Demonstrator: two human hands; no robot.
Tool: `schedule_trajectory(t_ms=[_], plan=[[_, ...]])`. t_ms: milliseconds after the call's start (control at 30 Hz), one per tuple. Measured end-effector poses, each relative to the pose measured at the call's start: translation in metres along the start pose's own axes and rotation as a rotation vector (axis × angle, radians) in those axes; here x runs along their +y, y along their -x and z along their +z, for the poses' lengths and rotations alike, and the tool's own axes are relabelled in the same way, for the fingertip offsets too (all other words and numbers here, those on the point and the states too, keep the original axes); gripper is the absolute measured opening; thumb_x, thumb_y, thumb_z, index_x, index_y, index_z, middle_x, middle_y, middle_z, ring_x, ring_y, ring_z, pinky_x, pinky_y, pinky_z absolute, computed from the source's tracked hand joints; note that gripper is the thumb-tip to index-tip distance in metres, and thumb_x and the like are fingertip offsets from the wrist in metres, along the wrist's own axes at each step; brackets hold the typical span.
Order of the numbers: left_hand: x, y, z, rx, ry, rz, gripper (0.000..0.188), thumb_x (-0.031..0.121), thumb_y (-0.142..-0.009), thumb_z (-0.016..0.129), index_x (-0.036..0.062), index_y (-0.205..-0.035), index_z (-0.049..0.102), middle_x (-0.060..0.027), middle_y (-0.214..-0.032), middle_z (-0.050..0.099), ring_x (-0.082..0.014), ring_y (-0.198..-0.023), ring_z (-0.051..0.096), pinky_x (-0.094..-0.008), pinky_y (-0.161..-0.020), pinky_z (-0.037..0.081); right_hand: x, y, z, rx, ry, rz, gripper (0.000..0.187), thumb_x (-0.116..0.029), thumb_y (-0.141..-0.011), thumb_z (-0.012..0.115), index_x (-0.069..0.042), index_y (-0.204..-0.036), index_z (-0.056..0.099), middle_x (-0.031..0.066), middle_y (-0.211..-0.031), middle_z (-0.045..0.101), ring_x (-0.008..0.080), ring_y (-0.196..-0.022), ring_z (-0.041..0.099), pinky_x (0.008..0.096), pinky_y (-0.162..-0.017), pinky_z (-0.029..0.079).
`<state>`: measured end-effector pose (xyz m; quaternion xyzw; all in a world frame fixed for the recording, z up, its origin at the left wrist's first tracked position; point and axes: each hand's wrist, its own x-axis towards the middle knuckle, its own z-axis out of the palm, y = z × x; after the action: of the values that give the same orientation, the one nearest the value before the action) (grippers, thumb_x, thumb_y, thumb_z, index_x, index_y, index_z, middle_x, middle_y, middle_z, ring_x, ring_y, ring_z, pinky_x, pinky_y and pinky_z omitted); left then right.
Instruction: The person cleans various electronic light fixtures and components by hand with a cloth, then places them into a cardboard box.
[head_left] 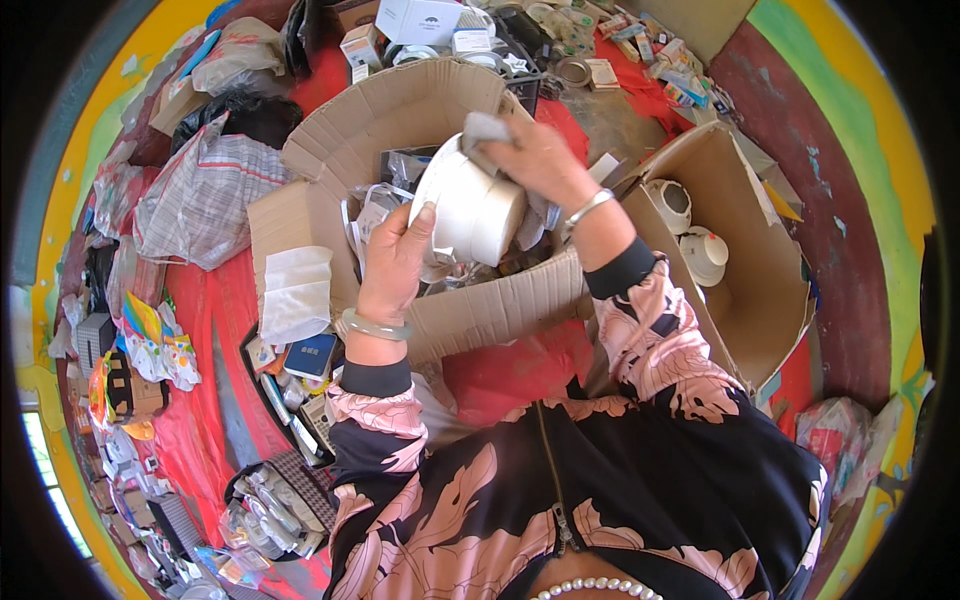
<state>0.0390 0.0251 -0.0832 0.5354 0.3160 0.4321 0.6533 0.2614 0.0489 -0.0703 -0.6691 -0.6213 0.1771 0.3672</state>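
A white round pot (478,212) with a wide rim is held tilted on its side above an open cardboard box (505,312). My left hand (396,258) grips it by the rim, with the thumb on the near side. Against the pot's upper edge, my right hand (540,165) presses a crumpled grey cloth (484,132), its fingers closed round it and slightly blurred. Inside the box below lie mixed items, partly hidden by the pot and my hands. A folded white cloth (297,293) hangs over the box's left flap.
At right stands a second cardboard box (765,290) holding a white bowl (703,256) and a white cup (670,204). A checked bag (205,200) sits at left. Nearer, a patterned case (300,490) holds several wrapped items. Small packages crowd the far side and left edge.
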Motion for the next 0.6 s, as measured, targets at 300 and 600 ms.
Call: schedule_trajectory(t_ms=[300, 600], plan=[[-0.016, -0.010, -0.016, 0.110, -0.232, 0.068, 0.039, 0.035, -0.092, 0.052, -0.0012, -0.103, 0.062, 0.0000, -0.087, 0.061, -0.0068, -0.078, 0.049, -0.0226, -0.071, 0.042, -0.046, 0.025, 0.012, -0.147, 0.013, -0.768, 0.028, 0.002, -0.070, 0.050, 0.003, -0.097, 0.058, 0.0168, -0.098, 0.061, 0.0350, -0.096, 0.055, 0.0409, -0.085, 0.044], [-0.002, 0.003, -0.006, 0.064, 0.197, -0.105, 0.043, 0.033, -0.091, 0.054, -0.0053, -0.110, 0.057, -0.0090, -0.103, 0.062, -0.0146, -0.091, 0.058, -0.0276, -0.080, 0.047, 0.030, -0.002, -0.035, -0.006, 0.756, 0.025, 0.035, 0.001, -0.073, 0.044, -0.007, -0.101, 0.065, 0.0132, -0.102, 0.063, 0.0281, -0.090, 0.061, 0.0346, -0.082, 0.047]])
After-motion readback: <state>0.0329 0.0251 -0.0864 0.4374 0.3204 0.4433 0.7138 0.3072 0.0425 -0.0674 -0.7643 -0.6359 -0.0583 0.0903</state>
